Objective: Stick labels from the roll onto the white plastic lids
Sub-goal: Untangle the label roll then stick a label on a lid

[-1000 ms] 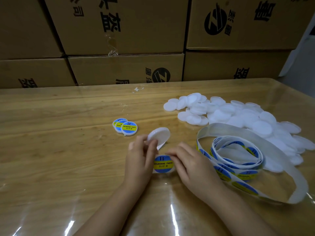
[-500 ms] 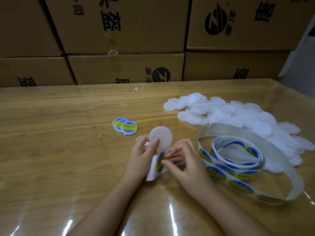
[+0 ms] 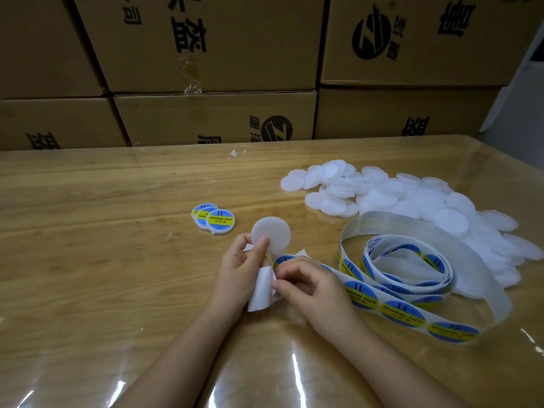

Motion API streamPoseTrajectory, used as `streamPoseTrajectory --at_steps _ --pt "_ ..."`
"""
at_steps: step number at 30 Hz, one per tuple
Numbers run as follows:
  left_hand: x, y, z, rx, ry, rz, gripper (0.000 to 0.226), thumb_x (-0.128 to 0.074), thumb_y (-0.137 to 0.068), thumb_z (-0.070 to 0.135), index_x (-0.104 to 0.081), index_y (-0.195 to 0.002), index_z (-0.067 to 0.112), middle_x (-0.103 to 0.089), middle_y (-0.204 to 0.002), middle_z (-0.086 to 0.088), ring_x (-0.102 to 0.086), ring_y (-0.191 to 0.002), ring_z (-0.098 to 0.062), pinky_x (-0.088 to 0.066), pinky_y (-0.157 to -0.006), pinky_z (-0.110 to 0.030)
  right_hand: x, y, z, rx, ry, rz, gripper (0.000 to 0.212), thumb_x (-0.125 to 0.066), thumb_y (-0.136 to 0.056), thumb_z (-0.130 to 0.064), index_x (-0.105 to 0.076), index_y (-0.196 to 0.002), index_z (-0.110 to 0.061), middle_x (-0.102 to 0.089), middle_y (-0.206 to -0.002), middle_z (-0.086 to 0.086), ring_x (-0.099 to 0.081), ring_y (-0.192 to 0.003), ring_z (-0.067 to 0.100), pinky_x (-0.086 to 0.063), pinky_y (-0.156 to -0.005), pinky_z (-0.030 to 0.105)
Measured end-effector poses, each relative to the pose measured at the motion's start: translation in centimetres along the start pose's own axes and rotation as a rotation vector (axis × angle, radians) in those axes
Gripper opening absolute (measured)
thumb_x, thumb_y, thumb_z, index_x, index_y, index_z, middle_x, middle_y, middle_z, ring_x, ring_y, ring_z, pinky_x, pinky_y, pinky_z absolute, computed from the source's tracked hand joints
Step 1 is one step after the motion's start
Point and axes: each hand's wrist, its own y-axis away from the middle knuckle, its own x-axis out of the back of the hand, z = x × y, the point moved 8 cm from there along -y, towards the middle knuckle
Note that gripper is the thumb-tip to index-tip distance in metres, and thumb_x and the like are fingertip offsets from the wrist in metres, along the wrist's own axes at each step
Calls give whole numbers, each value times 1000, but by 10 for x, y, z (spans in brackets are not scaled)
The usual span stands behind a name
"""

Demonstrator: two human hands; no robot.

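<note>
My left hand (image 3: 241, 269) pinches a blank white plastic lid (image 3: 273, 232) upright between thumb and fingers, and the loose white end of the backing strip (image 3: 260, 290) hangs against it. My right hand (image 3: 312, 285) pinches a blue and yellow label (image 3: 284, 259) at the strip's end, just below the lid. The label roll (image 3: 403, 278) lies uncoiled on the table to the right of my hands. Behind it spreads a pile of blank white lids (image 3: 412, 198). Three labelled lids (image 3: 215, 217) lie overlapping to the left of the held lid.
Stacked cardboard boxes (image 3: 212, 113) wall off the back of the wooden table (image 3: 88, 260), which has a glossy transparent cover. A small scrap of white paper (image 3: 237, 153) lies near the back edge.
The held lid has turned from tilted to upright, facing me. The strip's end has lifted off the table, and my right hand has peeled the label partly away from its backing.
</note>
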Motion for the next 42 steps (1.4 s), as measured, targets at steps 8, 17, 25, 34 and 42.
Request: streamPoseTrajectory --at_steps 8,17,25,34,42 --pt "8 -1 -4 25 19 101 15 -52 -96 22 -57 -83 17 -54 -68 -10 -48 -62 -20 -40 -55 -28 23 -5 -1 -126 -124 108 15 -66 -83 -2 -67 -74 -13 -66 -69 -6 -61 -67 5 -49 -67 17" --pt "7 -2 -4 41 11 97 21 -54 -95 23 -62 -76 21 -61 -67 5 -52 -61 -8 -42 -55 -19 53 -5 -4 -192 -435 250 16 -66 -80 -12 -66 -67 -19 -50 -53 -1 -45 -50 9 -40 -50 18" --pt "32 1 37 -260 -204 359 22 -58 -92 18 -59 -71 22 -48 -90 4 -49 -71 5 -37 -66 -6 56 -7 -7 -151 -697 288 15 -68 -70 -23 -66 -84 -15 -63 -63 5 -57 -52 11 -48 -49 20" --pt "-9 19 38 -175 80 103 8 -62 -86 19 -66 -79 19 -66 -62 -1 -60 -53 -9 -44 -50 -15 52 -11 -18 -55 -794 194 17 -59 -80 -8 -74 -88 -12 -72 -96 13 -70 -89 19 -54 -72 22" --pt "-32 18 -5 117 280 -154 20 -56 -90 9 -74 -84 14 -73 -84 -16 -71 -78 -22 -52 -59 -20 65 -6 -14 1 -372 368 20 -66 -81 -4 -66 -93 -20 -71 -79 -3 -67 -78 8 -51 -66 16"
